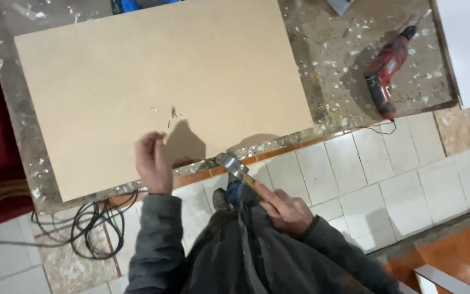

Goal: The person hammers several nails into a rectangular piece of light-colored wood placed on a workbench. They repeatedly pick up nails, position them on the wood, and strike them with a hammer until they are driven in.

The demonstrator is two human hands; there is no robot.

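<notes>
A large tan fibreboard panel (159,76) lies flat on a spattered workbench (333,81). A few small nails (172,113) lie loose on the panel near its front edge. My left hand (153,162) hovers over the panel's front edge with its fingers curled together; whether it pinches a nail I cannot tell. My right hand (285,208) grips the wooden handle of a hammer (237,170), whose metal head sits just off the bench's front edge.
A red power drill (385,73) lies on the bench at the right, its cord trailing off the edge. Black cables (91,226) coil on the tiled floor at the left. My shoe (220,198) shows below the bench edge.
</notes>
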